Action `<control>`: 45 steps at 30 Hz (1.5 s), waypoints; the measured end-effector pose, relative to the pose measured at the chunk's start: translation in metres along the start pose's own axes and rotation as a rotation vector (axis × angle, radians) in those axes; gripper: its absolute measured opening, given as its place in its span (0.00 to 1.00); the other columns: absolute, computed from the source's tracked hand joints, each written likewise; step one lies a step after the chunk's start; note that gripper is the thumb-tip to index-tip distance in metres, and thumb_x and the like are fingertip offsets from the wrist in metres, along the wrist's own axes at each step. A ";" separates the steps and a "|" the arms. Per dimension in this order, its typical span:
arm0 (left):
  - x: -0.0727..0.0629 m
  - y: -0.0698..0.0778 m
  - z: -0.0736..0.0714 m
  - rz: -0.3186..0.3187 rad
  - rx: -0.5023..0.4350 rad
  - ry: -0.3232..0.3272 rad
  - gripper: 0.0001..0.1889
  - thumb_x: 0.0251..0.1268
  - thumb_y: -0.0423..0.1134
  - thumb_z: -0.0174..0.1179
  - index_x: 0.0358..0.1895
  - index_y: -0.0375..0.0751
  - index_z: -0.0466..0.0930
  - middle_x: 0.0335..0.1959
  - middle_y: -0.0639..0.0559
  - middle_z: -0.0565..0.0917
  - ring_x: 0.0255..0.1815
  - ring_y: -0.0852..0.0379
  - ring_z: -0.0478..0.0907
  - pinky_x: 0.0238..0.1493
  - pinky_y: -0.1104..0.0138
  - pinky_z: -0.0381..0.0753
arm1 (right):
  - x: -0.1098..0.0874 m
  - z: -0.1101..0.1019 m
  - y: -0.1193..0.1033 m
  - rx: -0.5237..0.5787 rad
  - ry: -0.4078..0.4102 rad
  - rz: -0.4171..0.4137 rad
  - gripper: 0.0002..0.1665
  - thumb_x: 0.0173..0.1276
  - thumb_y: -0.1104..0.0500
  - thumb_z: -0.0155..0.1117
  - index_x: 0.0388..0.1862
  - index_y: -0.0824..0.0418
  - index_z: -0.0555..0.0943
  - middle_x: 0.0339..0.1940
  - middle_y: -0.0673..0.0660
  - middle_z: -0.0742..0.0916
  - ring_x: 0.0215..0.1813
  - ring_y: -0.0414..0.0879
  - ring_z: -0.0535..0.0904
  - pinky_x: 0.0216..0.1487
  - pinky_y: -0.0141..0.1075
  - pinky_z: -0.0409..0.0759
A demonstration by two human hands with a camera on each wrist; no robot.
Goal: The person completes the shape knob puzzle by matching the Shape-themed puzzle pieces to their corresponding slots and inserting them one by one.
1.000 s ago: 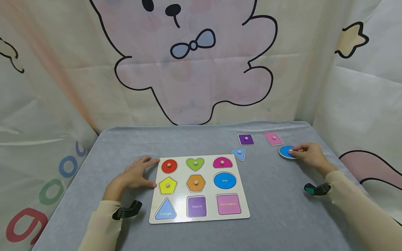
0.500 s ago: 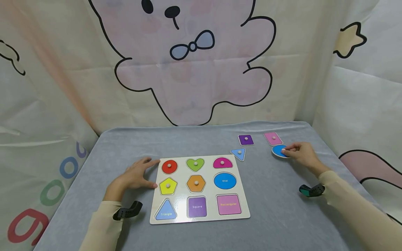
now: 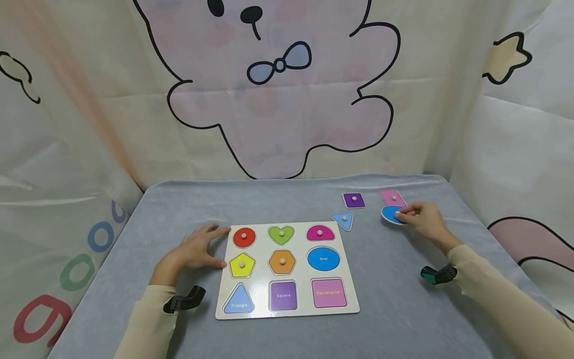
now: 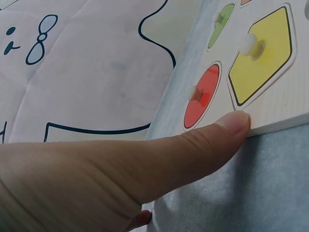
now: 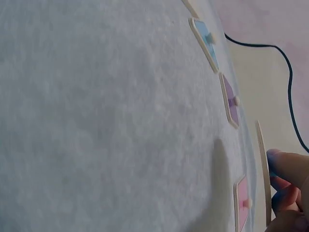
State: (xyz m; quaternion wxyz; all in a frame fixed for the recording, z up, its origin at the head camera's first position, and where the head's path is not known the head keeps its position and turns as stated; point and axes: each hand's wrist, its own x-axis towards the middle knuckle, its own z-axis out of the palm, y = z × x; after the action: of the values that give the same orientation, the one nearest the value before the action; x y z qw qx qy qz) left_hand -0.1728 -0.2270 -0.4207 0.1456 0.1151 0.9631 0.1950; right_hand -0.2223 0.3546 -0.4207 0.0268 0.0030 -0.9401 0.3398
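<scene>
Here, oval [image 5: 264, 169] edge-on, right wrist view only

In front of me, the grey, cloth-covered counter [image 3: 399, 319] carries the puzzle board [image 3: 303, 274], lying flat. Just off the board's far right corner lies the light-blue triangle piece [image 3: 343, 223]; farther beyond that corner, the purple square piece [image 3: 354, 203]; and, farthest to the board's right, the pink rectangular piece [image 3: 390, 195].

Bare cloth [image 3: 385, 274] gives passage beside the loose triangle [image 3: 343, 221].
</scene>
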 end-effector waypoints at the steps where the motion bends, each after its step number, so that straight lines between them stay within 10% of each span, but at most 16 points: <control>1: 0.000 0.000 0.000 -0.001 0.002 -0.001 0.50 0.47 0.55 0.78 0.77 0.51 0.64 0.78 0.31 0.60 0.77 0.25 0.55 0.70 0.26 0.56 | 0.000 0.001 -0.001 0.001 -0.003 -0.003 0.22 0.70 0.52 0.70 0.44 0.73 0.84 0.23 0.51 0.82 0.28 0.37 0.72 0.25 0.30 0.71; 45: 0.002 -0.001 0.000 -0.004 -0.004 -0.006 0.51 0.47 0.55 0.79 0.77 0.51 0.64 0.78 0.31 0.59 0.77 0.25 0.55 0.70 0.26 0.55 | -0.017 0.041 -0.055 0.112 -0.103 -0.169 0.12 0.64 0.59 0.75 0.38 0.68 0.88 0.19 0.51 0.75 0.26 0.39 0.70 0.22 0.28 0.66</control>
State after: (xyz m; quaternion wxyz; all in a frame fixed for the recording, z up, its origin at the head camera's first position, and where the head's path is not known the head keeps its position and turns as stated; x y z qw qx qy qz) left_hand -0.1745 -0.2278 -0.4218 0.1490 0.1136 0.9625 0.1961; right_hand -0.2058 0.2861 -0.4176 0.0065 0.1012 -0.9162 0.3876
